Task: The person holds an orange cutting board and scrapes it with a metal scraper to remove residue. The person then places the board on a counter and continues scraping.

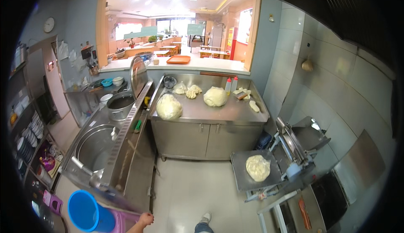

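Note:
My left hand (146,219) is low in the view, beside a pink plastic stool (121,218) and a blue bucket (90,213). Its fingers look loosely curled and I see nothing in them, but their exact pose is too small to tell. My right hand is out of view. Ahead stands a stainless steel work table (195,112). On it lie a plastic-wrapped dough ball (169,106), a bare dough mound (215,96), smaller dough pieces (193,91) and a dough strip (254,106). A scraper (241,95) rests on dough scraps.
To the right, another dough lump (258,168) sits on the tray of a dough rolling machine (292,138). On the left are a large round cooking vat (98,147), a ladle (94,177) and a stockpot (120,106). Squeeze bottles (228,86) stand at the table's back.

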A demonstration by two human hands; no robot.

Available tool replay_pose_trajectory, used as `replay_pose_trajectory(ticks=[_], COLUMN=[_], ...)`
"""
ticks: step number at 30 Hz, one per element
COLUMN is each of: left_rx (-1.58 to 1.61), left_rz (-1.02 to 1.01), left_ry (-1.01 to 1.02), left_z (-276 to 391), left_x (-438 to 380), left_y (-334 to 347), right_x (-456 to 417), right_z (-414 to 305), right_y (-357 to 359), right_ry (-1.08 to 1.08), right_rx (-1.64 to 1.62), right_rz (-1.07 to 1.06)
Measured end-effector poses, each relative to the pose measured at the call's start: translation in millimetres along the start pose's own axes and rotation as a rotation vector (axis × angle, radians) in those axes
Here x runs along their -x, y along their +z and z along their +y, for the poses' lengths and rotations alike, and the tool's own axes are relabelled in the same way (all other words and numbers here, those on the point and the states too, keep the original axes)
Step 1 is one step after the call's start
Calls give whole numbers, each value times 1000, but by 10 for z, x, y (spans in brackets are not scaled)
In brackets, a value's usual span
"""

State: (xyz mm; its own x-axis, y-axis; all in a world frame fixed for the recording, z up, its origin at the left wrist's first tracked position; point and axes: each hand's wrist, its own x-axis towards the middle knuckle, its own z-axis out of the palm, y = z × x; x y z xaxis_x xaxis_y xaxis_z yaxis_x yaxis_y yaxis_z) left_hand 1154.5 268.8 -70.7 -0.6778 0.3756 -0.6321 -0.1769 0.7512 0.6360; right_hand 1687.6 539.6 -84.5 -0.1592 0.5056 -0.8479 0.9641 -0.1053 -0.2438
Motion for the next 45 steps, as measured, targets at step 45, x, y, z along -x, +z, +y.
replay_pose_trajectory(ticks=[45], left_rx=[356], left_rz=[172], left_ry=[-464], left_z=[6316], left_x=[-3837], left_y=[1912], right_x=[-6375], right_z=[-9284], right_y=[-8903], right_ry=[-387], right_rx=[-1174], right_rz=[656])
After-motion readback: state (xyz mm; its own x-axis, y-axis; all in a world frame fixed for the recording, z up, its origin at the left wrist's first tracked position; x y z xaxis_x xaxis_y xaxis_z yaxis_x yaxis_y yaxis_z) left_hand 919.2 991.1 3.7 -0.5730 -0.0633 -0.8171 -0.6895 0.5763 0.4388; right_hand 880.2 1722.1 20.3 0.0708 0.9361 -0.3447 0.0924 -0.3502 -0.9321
